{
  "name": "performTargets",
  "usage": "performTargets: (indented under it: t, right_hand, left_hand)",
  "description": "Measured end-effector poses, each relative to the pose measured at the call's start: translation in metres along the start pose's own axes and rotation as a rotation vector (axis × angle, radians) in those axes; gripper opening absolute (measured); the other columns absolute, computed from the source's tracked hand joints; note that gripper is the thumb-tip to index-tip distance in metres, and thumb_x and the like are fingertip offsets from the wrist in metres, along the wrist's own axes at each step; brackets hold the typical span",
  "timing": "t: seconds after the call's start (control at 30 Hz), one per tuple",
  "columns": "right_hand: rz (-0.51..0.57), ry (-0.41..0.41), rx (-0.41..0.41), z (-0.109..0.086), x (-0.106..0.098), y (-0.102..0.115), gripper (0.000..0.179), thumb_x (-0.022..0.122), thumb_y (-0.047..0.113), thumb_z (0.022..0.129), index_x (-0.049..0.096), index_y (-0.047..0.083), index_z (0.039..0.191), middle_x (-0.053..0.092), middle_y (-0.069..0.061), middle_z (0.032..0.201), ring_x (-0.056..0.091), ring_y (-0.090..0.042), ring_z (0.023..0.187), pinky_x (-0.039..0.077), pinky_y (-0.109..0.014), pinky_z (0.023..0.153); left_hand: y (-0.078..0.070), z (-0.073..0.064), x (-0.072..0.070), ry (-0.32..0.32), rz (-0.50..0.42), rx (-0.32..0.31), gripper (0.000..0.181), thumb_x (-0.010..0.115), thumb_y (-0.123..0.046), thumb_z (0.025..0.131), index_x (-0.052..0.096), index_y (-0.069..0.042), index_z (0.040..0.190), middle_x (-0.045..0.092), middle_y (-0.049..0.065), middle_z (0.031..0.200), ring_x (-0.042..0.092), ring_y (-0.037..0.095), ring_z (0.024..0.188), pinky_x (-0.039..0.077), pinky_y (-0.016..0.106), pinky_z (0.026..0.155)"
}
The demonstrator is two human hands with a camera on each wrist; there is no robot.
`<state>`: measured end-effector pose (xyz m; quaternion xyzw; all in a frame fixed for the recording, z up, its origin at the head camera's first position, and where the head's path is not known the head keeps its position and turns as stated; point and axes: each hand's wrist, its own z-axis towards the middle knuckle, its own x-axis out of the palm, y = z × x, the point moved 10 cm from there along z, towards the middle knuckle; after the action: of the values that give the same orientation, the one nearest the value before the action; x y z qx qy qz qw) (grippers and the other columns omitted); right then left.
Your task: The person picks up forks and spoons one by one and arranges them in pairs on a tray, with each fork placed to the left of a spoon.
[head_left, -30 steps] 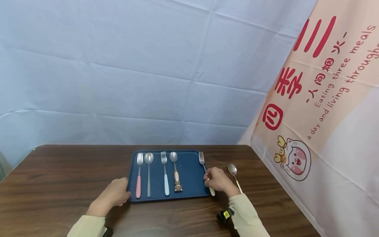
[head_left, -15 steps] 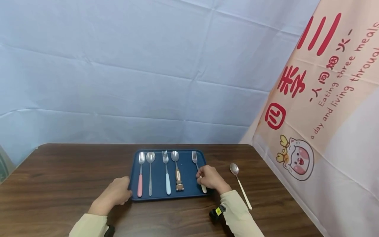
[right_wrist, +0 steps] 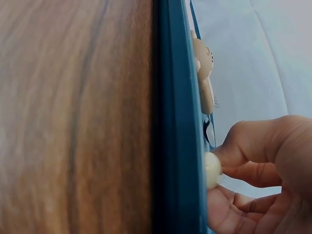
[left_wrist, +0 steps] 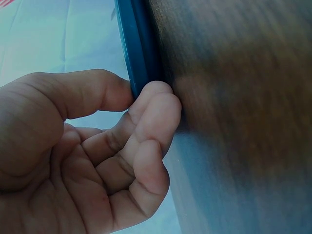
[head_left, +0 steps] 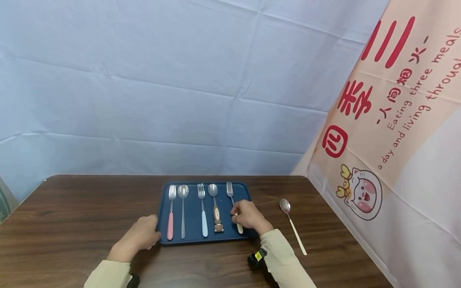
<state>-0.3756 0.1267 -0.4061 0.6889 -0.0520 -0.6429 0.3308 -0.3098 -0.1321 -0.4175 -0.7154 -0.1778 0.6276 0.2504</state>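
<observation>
My left hand [head_left: 141,233] pinches the left edge of a blue tray [head_left: 225,239] between thumb and curled fingers, seen close in the left wrist view. Toward the tray's right side, my right hand [head_left: 248,216] holds a fork [head_left: 230,192] by its cream handle, tines pointing to the far side. The rounded handle end [right_wrist: 213,170] shows between thumb and fingers in the right wrist view. Left of it lie a spoon with a brown bear handle [head_left: 217,216], a light-blue-handled fork [head_left: 204,222], a plain metal spoon [head_left: 183,216] and a pink-handled fork [head_left: 170,224], roughly side by side.
A spoon with a cream handle [head_left: 296,233] lies slanted on the brown wooden table [head_left: 90,208], right of the tray. A pale cloth [head_left: 144,88] hangs behind the table, and a printed cloth [head_left: 407,168] hangs along its right side.
My right hand has moved left with the cream-handled fork, from the tray's right edge to a place nearer the bear spoon. My left hand keeps its grip on the tray.
</observation>
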Motion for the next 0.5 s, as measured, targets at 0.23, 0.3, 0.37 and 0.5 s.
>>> performTargets:
  t: [0.23,0.3,0.37,0.5]
  right_hand:
    - [-0.015,0.023,0.031,0.0027,0.0079,0.0002,0.010,0.066,0.000,0.077,0.068,0.001,0.087,0.063,-0.003,0.081,0.053,-0.009,0.060,0.046,-0.023,0.052]
    - [-0.022,0.027,0.028,0.0026,0.0086,0.0017,0.013,0.065,0.000,0.077,0.069,0.000,0.089,0.064,-0.004,0.082,0.054,-0.009,0.062,0.046,-0.023,0.052]
    - [-0.028,0.027,0.024,0.0025,0.0085,0.0030,0.014,0.065,-0.001,0.077,0.069,0.000,0.091,0.065,-0.005,0.083,0.054,-0.009,0.063,0.046,-0.023,0.053]
    - [-0.035,0.020,0.013,0.0016,0.0082,0.0033,0.015,0.065,-0.002,0.077,0.070,-0.001,0.091,0.066,-0.006,0.084,0.054,-0.010,0.065,0.046,-0.022,0.053]
  left_hand:
    - [0.0010,-0.0005,-0.0001,0.002,-0.004,-0.006,0.025,0.057,0.003,0.082,0.050,0.015,0.103,0.048,0.008,0.058,0.051,0.015,0.045,0.042,0.029,0.044]
    - [0.0008,-0.0005,-0.0003,0.002,0.000,-0.001,0.023,0.057,0.003,0.082,0.050,0.014,0.101,0.048,0.008,0.058,0.050,0.015,0.044,0.042,0.029,0.044]
    - [0.0005,-0.0007,-0.0007,0.002,0.006,-0.002,0.021,0.057,0.003,0.082,0.050,0.013,0.099,0.048,0.008,0.057,0.050,0.015,0.044,0.042,0.029,0.043]
    - [-0.0001,-0.0007,-0.0008,-0.001,0.008,-0.002,0.021,0.057,0.003,0.083,0.050,0.013,0.100,0.048,0.008,0.057,0.050,0.015,0.044,0.042,0.029,0.043]
